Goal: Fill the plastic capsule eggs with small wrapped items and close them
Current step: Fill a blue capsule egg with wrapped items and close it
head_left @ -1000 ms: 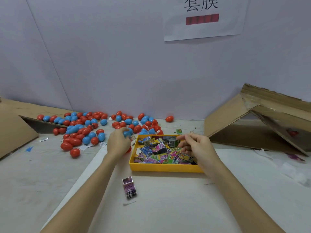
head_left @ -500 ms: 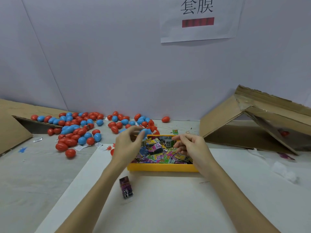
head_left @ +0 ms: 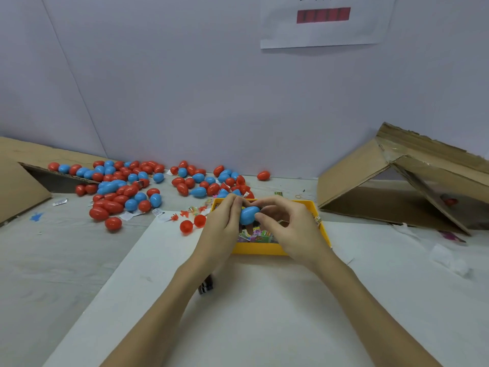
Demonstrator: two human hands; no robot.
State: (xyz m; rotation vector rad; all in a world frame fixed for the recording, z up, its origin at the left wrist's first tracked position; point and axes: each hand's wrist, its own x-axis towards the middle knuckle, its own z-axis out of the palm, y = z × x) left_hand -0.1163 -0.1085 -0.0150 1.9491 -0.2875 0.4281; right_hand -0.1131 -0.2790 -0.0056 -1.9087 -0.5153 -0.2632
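Head view. Left hand (head_left: 223,223) and right hand (head_left: 287,229) meet above the yellow tray (head_left: 321,226), fingers curled, together pinching a blue capsule egg (head_left: 249,215) between them. The egg appears closed and lies tilted over the tray's wrapped items (head_left: 258,234). Left of the tray, red and blue eggs (head_left: 124,186) lie scattered on the grey table (head_left: 39,260); right of it, a tipped cardboard box (head_left: 397,186) rests against the white wall (head_left: 211,88).

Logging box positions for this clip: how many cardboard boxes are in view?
2. One box lies at the left edge with eggs spilling from it; the other box lies tipped at right. None seems hidden.
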